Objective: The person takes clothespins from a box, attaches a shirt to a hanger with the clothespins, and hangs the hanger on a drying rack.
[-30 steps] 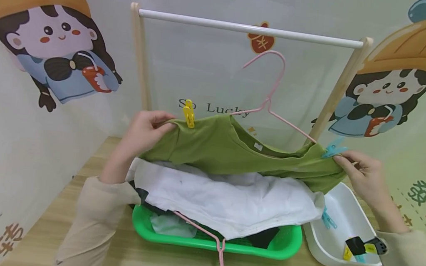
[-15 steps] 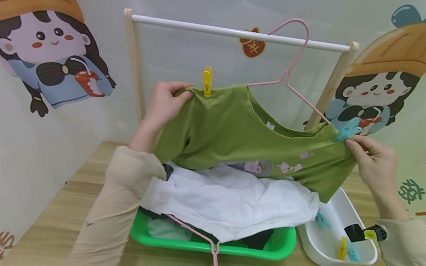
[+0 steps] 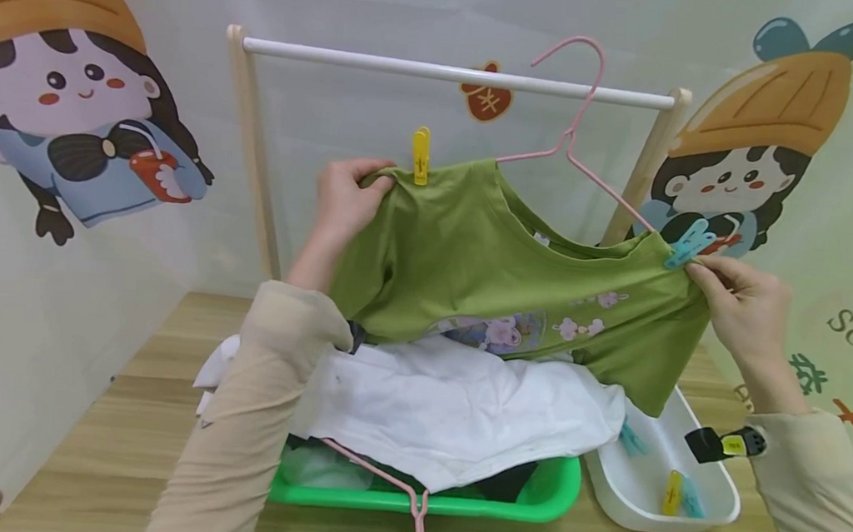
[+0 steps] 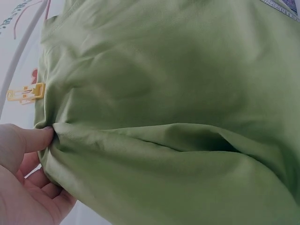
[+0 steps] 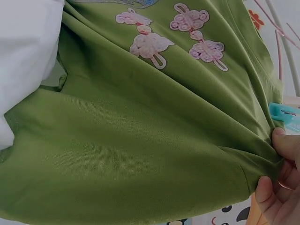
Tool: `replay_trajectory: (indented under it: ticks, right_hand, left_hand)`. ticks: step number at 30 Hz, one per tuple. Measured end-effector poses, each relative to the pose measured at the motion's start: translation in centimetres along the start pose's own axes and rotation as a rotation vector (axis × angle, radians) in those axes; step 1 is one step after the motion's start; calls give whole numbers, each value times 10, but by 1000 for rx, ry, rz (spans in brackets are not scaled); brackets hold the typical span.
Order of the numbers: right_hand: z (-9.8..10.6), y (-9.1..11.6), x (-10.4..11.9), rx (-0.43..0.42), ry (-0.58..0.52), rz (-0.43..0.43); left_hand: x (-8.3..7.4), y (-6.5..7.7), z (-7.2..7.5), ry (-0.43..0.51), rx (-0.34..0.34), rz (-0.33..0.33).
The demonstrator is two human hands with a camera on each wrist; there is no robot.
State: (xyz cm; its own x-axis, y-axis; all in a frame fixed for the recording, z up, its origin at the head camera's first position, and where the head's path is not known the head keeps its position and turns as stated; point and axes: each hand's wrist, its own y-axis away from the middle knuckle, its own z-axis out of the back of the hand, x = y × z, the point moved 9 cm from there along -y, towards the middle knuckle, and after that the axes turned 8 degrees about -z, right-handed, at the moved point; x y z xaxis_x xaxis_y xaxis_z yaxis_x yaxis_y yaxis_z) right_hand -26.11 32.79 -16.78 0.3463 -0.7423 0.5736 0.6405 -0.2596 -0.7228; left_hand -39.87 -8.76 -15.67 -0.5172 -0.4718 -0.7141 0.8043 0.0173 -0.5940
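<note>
A green T-shirt (image 3: 458,252) with printed pictures on its front hangs on a pink hanger (image 3: 568,135). My left hand (image 3: 349,197) pinches its shoulder on the left, beside a yellow clothespin (image 3: 421,157). At the other shoulder my right hand (image 3: 746,308) pinches the cloth just below a blue clothespin (image 3: 690,243). Both wrist views show thumb and fingers gathering the fabric into folds. The hanger's hook stands up in front of the white bar (image 3: 412,68); whether it touches the bar I cannot tell.
White cloth (image 3: 461,402) lies across the green basket (image 3: 482,508), with a second pink hanger (image 3: 418,507) sticking out in front. To the right, a white bin (image 3: 632,516) holds several blue and yellow clothespins. A rack with wooden posts (image 3: 251,152) stands behind.
Both hands have raised the green shirt with its hanger, so its printed front now shows and the hook reaches bar height. In the last half second the movement is slight.
</note>
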Motion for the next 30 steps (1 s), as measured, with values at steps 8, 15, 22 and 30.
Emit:
replay_trajectory:
  ticks: [8,15,22,30]
  right_hand:
    - [0,1,-1,12,26,18]
    - [1,6,-2,33,27,-7]
    - [2,7,-2,45,37,-22]
    - [9,17,6,30,24,75]
  left_hand:
    - [6,1,-9,-14,54,35]
    - [10,3,-15,-46,111,48]
    - [12,-1,-17,-53,112,81]
    - [16,1,-27,-49,145,65]
